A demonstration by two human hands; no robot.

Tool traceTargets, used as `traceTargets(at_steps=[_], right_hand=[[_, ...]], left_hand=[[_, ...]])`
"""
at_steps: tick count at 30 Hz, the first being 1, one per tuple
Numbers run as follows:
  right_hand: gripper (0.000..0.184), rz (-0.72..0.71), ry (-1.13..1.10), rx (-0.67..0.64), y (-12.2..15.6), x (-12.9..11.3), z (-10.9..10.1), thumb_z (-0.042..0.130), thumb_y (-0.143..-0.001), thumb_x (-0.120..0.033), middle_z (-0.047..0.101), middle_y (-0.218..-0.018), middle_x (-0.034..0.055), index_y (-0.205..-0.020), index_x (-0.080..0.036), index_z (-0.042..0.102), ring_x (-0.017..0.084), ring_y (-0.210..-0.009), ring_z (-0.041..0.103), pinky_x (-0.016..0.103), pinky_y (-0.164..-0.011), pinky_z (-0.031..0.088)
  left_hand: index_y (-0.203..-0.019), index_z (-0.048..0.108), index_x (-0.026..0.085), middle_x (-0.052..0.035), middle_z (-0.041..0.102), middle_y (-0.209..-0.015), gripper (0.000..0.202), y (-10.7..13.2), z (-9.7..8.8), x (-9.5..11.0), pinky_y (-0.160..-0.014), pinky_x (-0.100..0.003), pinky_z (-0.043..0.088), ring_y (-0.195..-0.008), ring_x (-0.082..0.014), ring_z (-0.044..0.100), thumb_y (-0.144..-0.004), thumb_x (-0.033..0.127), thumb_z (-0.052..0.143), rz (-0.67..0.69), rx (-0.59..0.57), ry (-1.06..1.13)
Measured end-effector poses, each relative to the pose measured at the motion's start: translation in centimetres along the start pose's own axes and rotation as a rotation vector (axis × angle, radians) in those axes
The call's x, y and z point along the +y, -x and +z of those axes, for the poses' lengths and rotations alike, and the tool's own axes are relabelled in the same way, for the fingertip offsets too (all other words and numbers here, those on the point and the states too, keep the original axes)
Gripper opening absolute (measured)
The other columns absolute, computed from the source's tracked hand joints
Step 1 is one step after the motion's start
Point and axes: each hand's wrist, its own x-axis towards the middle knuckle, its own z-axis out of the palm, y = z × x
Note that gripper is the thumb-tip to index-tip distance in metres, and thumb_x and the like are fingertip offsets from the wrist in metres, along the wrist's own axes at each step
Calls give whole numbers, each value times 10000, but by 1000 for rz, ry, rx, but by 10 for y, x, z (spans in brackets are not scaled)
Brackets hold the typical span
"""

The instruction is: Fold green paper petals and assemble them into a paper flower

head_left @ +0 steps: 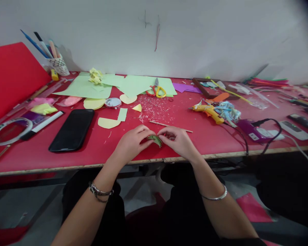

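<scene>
My left hand [133, 141] and my right hand [176, 139] meet over the near edge of the red table [97, 150]. Both pinch a small green fringed paper piece [155, 139] between their fingertips. A thin wooden stick [169, 126] lies just beyond my fingers. Paper shavings [155, 108] are scattered behind it. Each wrist wears a bracelet.
A black phone [72, 130] lies to the left, with yellow paper cut-outs [108, 122], a tape roll [10, 130] and a pen cup [56, 63]. Green sheets [133, 85] and scissors [157, 90] sit at the back. A yellow glue gun [208, 110] and cables [267, 133] lie to the right.
</scene>
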Motion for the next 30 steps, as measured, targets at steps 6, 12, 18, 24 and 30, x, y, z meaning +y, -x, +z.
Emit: traceTargets(at_steps=[6,12,18,24,30], right_hand=[[98,16,-32,-63,1,1,0,557,-754,-183,613,-714,4,-814,-162,632,83,-570,525,203,-545,430],[101,43,-109,-104,2,1,2,551,-759,-184,614,-724,6,-834,-162,616,92,-601,546,214,-573,449],[120,15,-69,-42,2,1,-2,570,-748,-183,596,-760,14,-863,-166,602,93,-615,535,213,-562,453],[137,0,-11,-91,1,0,-4,546,-750,-155,579,-775,14,-876,-170,600,85,-612,526,201,-539,438],[133,-13,-20,-97,0,0,-4,548,-755,-156,579,-765,8,-879,-173,596,80,-598,525,195,-542,443]], left_hand=[[-952,574,173,-34,566,-897,129,1,2,-1,-711,-244,457,-814,-128,562,-859,195,488,47,36,29],[-939,579,168,-31,561,-891,121,1,1,-3,-710,-240,461,-815,-124,558,-847,167,500,64,42,42],[-929,585,167,-36,555,-901,127,1,0,0,-713,-240,463,-821,-126,556,-850,158,486,73,41,30],[-921,605,167,-45,561,-915,154,1,0,-1,-724,-239,465,-829,-124,557,-856,142,469,106,26,36],[-929,616,166,-47,571,-904,159,2,0,-1,-705,-231,473,-815,-121,567,-853,141,478,136,55,24]])
